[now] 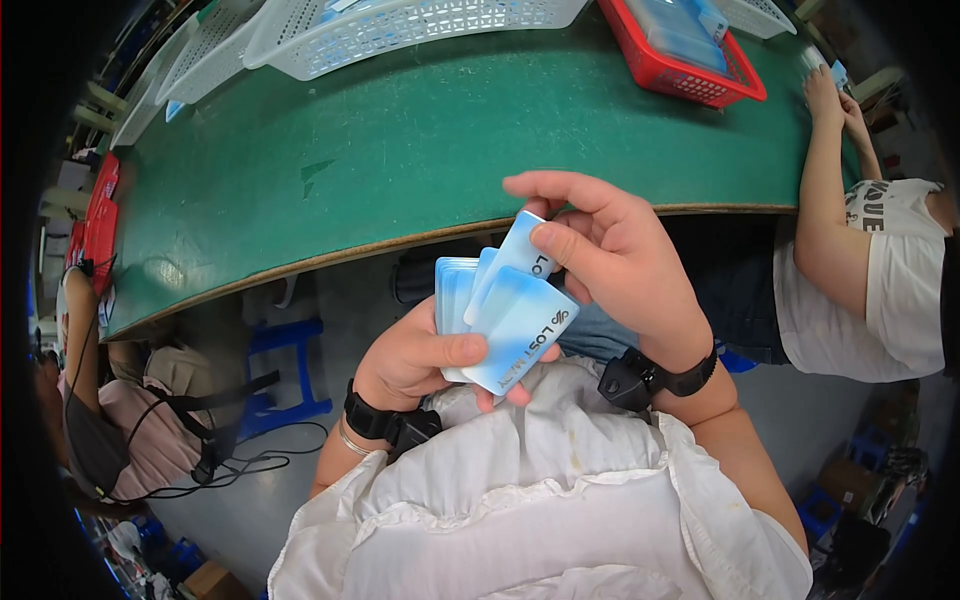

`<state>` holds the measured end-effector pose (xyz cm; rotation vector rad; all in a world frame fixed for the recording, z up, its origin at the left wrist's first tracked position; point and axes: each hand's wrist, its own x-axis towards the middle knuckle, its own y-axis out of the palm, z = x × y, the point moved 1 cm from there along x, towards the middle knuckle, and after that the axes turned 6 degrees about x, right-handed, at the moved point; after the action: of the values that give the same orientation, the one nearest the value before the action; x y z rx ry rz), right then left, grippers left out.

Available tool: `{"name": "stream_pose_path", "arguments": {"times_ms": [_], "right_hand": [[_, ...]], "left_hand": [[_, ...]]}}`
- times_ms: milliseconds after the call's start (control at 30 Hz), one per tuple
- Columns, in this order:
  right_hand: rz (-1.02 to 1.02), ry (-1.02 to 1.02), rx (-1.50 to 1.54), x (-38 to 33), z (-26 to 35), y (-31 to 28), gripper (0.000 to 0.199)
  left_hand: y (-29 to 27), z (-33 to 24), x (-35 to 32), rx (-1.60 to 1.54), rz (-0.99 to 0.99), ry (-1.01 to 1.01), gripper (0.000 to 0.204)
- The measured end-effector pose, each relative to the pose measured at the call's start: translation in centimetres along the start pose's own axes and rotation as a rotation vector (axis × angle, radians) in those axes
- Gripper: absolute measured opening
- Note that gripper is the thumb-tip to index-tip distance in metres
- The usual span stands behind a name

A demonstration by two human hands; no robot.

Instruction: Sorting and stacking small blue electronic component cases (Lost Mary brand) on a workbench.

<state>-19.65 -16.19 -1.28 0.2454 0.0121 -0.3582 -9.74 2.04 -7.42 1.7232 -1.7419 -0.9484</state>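
Fanning a small stack of pale blue cards below the near edge of the green desk, we hold them over our lap rather than on the desk itself. Our left hand cups the stack from beneath, its thumb laid flat across the front card and its fingers curled shut around the lower edges. Our right hand comes in from above the stack: its thumb and forefinger pinch the top of one card that stands higher than the others, while the remaining fingers are loosely spread. Both wrists carry black bands, and our white ruffled garment lies just beneath the cards.

Beyond the cards, the desk is mostly bare in its near part. At its far edge sit white mesh baskets, and to the far right of the desk a red basket holds more pale blue packs. At the right end of the desk a person in a white shirt rests a forearm on it. Left of the desk, another person sits beside a blue stool, with black cables trailing on the floor.
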Motion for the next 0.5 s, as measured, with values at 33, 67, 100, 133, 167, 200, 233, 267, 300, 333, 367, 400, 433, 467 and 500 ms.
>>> {"name": "stream_pose_path", "arguments": {"times_ms": [33,67,100,133,167,200,233,267,300,333,367,400,433,467,500], "right_hand": [[0.045,0.019,-0.054,-0.08,0.28,0.00,0.024],[0.088,0.036,-0.107,-0.16,0.50,-0.01,0.023],[0.089,0.036,-0.108,-0.17,0.55,-0.10,0.023],[0.114,0.015,-0.152,-0.15,0.60,-0.17,0.021],[0.140,-0.007,-0.197,-0.13,0.63,-0.25,0.020],[0.143,-0.006,-0.199,-0.13,0.67,-0.33,0.020],[0.156,0.013,-0.202,-0.14,0.73,-0.39,0.019],[0.168,0.031,-0.204,-0.13,0.79,-0.43,0.018],[0.168,0.031,-0.204,-0.14,0.82,-0.47,0.018],[0.174,0.050,-0.193,-0.14,0.82,-0.48,0.018],[0.181,0.069,-0.182,-0.16,0.81,-0.50,0.017],[0.182,0.069,-0.181,-0.18,0.89,-0.51,0.017],[0.186,0.109,-0.163,-0.21,0.96,-0.52,0.017],[0.191,0.149,-0.147,-0.16,1.00,-0.61,0.018],[0.192,0.149,-0.147,-0.11,0.97,-0.73,0.018]], "left_hand": [[-0.01,0.05,-0.03,-0.015,0.012,-0.002,0.068],[0.04,0.03,-0.05,-0.015,0.012,-0.001,0.068],[0.09,0.02,-0.08,-0.022,0.019,-0.006,0.068],[0.16,0.01,-0.12,-0.030,0.026,-0.010,0.068],[0.20,0.04,-0.13,-0.031,0.026,-0.008,0.068],[0.26,0.06,-0.16,-0.027,0.023,-0.013,0.068],[0.32,0.09,-0.21,-0.023,0.019,-0.018,0.069],[0.42,0.07,-0.21,-0.023,0.019,-0.018,0.069],[0.51,0.11,-0.22,-0.030,-0.027,-0.026,0.071],[0.51,0.14,-0.24,-0.038,-0.074,-0.034,0.073],[0.43,0.21,-0.27,-0.038,-0.075,-0.033,0.073],[0.33,0.29,-0.29,-0.031,-0.074,-0.036,0.074],[0.25,0.36,-0.31,-0.023,-0.074,-0.039,0.075],[0.23,0.34,-0.24,-0.023,-0.074,-0.038,0.075],[0.22,0.31,-0.17,-0.003,-0.075,-0.037,0.075]]}}
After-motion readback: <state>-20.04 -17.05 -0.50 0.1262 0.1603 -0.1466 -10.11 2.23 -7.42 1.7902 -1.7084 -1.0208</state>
